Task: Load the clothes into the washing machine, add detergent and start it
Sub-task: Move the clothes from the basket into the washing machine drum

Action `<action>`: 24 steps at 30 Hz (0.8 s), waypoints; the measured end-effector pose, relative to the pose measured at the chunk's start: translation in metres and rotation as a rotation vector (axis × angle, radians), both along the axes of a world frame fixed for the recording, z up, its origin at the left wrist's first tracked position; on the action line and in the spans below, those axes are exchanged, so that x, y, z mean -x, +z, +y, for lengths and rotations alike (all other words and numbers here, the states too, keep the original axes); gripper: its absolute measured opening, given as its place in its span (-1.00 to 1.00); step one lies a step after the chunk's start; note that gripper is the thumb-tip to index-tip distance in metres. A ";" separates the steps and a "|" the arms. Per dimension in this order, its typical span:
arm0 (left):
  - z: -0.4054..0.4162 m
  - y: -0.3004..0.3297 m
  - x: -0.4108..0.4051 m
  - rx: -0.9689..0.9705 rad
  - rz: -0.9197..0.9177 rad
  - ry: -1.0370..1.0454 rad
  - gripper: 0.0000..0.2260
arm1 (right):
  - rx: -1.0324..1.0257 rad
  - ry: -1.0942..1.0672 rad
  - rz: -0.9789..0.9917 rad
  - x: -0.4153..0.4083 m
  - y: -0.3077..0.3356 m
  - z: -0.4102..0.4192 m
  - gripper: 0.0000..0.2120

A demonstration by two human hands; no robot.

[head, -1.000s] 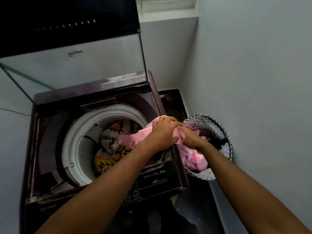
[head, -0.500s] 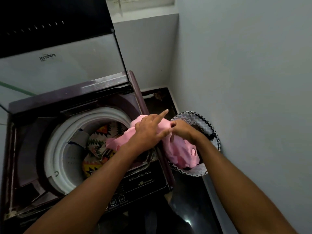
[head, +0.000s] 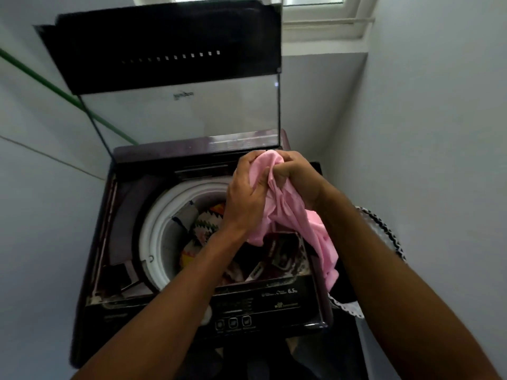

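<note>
A dark top-loading washing machine [head: 115,242] stands open, its glass lid [head: 181,116] raised at the back. Inside the white-rimmed drum [head: 153,231] lies a patterned cloth [head: 204,229]. My left hand [head: 247,198] and my right hand [head: 296,174] both grip a pink garment [head: 296,215], held bunched above the drum's right side. The garment's tail hangs down over the machine's right edge towards the laundry basket [head: 384,231]. No detergent is in view.
The machine fills a narrow corner with grey walls left and right. The control panel [head: 247,316] with buttons faces me at the front. The basket with a black-and-white trimmed rim sits on the floor at the right, mostly hidden by my right arm. A window is above.
Both hands have lifted the pink garment up out of the basket and moved it left over the machine's opening. The view has tilted upward, showing the whole lid.
</note>
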State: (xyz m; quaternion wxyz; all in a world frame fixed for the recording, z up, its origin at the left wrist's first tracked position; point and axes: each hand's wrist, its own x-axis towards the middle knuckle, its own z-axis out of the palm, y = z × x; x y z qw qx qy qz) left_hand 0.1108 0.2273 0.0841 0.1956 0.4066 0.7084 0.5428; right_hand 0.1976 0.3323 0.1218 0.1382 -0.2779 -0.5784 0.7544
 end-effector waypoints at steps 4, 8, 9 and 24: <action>-0.019 0.006 0.034 -0.044 0.113 0.158 -0.69 | -0.071 0.066 -0.050 0.041 -0.001 -0.015 -0.68; -0.034 -0.013 0.067 0.168 0.120 0.234 -0.70 | -0.274 0.139 -0.253 0.071 -0.026 -0.021 -0.71; -0.038 -0.021 0.075 0.263 0.089 0.234 -0.69 | -0.324 0.143 -0.334 0.077 -0.038 -0.021 -0.68; -0.003 -0.058 0.023 0.426 0.191 -0.356 -0.52 | -0.835 -0.227 -0.524 -0.002 -0.112 0.012 -0.63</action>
